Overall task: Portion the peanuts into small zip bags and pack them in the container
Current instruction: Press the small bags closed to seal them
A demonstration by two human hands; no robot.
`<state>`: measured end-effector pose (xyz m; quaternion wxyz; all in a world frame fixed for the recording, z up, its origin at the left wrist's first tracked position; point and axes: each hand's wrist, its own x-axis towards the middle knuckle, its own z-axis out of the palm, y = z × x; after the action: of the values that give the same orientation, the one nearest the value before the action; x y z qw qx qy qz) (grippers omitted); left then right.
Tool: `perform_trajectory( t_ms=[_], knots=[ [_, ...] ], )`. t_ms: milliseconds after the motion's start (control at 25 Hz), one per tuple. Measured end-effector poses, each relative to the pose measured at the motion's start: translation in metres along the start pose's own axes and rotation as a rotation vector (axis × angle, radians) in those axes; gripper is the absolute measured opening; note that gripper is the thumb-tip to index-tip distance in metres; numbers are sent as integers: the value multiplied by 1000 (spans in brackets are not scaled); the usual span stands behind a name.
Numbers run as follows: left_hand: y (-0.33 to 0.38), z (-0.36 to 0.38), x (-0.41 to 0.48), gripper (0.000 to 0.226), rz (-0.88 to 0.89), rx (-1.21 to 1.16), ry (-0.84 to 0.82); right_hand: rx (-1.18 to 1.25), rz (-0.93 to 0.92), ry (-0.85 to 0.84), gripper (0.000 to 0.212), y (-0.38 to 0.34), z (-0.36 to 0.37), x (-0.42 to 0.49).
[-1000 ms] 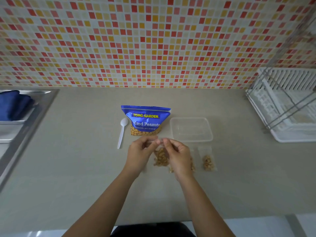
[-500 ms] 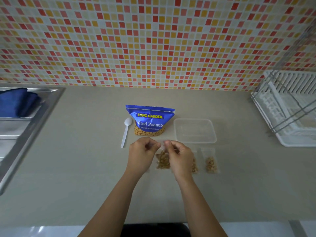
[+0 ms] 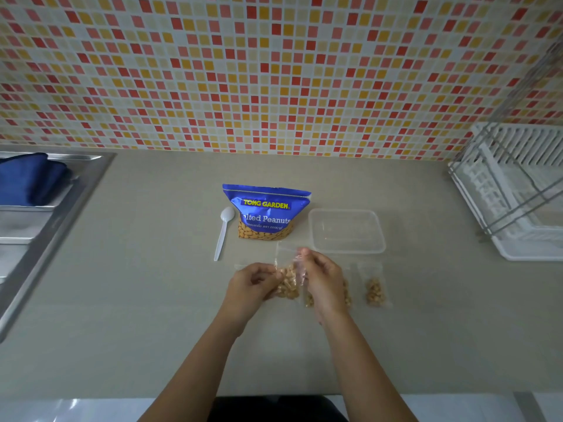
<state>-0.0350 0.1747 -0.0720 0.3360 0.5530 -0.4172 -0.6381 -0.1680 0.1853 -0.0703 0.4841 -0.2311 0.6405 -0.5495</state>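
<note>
- Left hand (image 3: 253, 281) and right hand (image 3: 323, 278) both pinch the filled zip bag (image 3: 288, 283) with curled fingers (image 3: 305, 253), near the container (image 3: 345, 233).
- Sealing well likely means pressing the zip end to end.

Soft even light, faint shadows, slight blur, wide-angle bending at edges.

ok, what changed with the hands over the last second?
The left hand dropped from the top of the zip bag to grip its peanut-filled side. The right hand still pinches the top edge. The peanut pouch, spoon, container and filled bags on the counter stayed put.
</note>
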Motion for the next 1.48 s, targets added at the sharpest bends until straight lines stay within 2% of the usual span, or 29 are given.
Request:
perform_trajectory(
  t_ms=[80,160,280,520,680,920,1040,1160,1240,1320,1400,1480],
  knots=[
    [-8,1,4,8,26,137,116,-235,-43,58,19,10,-13,4],
    [-14,1,9,7,51,302,200,-575,-165,141,21,23,-28,8],
    [-25,4,15,11,108,568,282,-962,-238,141,27,37,-38,10],
    [-35,9,18,20,205,931,311,-1113,-200,90,22,40,-39,16],
    [-35,7,16,24,225,1108,336,-1138,-157,62,28,41,-36,23],
    [-28,20,21,23,357,1026,262,-1132,-91,71,30,38,-28,34],
    [-21,35,35,30,375,1015,144,-970,-72,115,33,41,-29,33],
    [-17,46,47,35,285,981,111,-773,-76,96,33,41,-35,31],
    [-19,48,48,35,188,838,81,-631,-68,54,32,37,-38,24],
    [-18,48,43,28,95,597,59,-509,-56,35,32,31,-42,19],
    [-14,48,36,14,83,345,50,-378,-23,-9,29,27,-44,17],
    [-5,47,28,8,114,162,23,-228,-11,-61,15,18,-43,16]
  ],
)
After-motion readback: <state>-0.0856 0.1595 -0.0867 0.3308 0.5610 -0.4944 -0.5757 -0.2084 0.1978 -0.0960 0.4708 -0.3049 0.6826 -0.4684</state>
